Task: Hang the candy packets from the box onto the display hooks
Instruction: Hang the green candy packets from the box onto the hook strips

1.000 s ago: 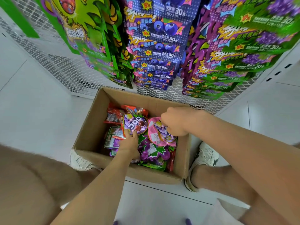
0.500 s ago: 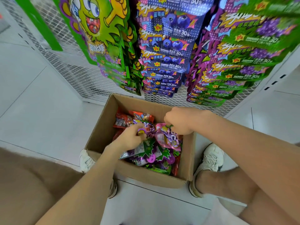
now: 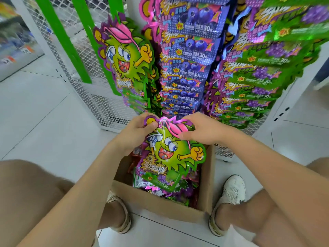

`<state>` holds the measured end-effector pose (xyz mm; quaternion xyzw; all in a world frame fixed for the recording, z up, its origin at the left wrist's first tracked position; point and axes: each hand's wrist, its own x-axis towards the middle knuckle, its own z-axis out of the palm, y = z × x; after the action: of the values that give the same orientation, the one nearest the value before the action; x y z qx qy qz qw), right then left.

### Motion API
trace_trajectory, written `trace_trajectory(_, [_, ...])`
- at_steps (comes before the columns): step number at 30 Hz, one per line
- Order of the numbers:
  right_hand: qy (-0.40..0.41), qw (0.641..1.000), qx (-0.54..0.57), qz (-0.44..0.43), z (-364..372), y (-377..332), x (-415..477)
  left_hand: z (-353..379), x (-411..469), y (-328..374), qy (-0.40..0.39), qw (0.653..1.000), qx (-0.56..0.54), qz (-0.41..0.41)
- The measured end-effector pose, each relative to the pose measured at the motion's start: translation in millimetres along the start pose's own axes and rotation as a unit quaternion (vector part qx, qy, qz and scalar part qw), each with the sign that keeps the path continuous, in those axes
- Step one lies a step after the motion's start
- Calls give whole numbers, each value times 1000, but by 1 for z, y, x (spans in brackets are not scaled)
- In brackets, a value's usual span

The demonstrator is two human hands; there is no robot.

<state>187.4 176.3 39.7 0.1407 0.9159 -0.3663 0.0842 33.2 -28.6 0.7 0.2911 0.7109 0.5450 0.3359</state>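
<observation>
Held in both hands above open brown cardboard box [image 3: 151,200]: green monster-shaped foil candy packet [image 3: 169,157] with pink cap and purple jagged edge. Printed face toward camera, roughly upright, lower edge hanging over box opening.

Left hand [image 3: 137,132]: fingers curled round upper left corner of packet, thumb on front.

Right hand [image 3: 201,129]: pinching upper right edge at pink cap, thumb across front, remaining fingers behind and hidden.

Inside box, below held packet: loose heap of purple, green and red candy packets [image 3: 188,191], partly covered; count not determinable.

Beyond box, against white wire mesh panel [image 3: 89,56]: three hanging columns.
- Left: green monster packets [image 3: 128,56], same print as held one.
- Centre: blue-purple blueberry packets [image 3: 188,50].
- Right: green and purple grape packets [image 3: 263,72].

Hanging hardware hidden behind packets. Top of held packet just below lowest packets of left and centre columns; contact not determinable.

Two flat green strips [image 3: 60,38] slanting across mesh at upper left.

White tiled floor [image 3: 44,113] under box. Right white shoe [image 3: 231,191] just beside right box wall; left white shoe [image 3: 122,218] near front left corner.
</observation>
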Motion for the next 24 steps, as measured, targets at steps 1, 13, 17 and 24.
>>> trace_trajectory(1, [10,999,43,1,-2,-3,-2,0,-1,7,9,1000,-6,-2])
trace_trajectory(13, [236,917,316,-60,-18,-38,-1,-27,7,100,100,991,56,73])
trace_trajectory(17, [309,906,242,-160,-23,-74,-1,-30,29,139,166,967,122,149])
trace_trajectory(24, [425,875,-22,-229,-2,-95,35,-45,49,161,335,883,176,277])
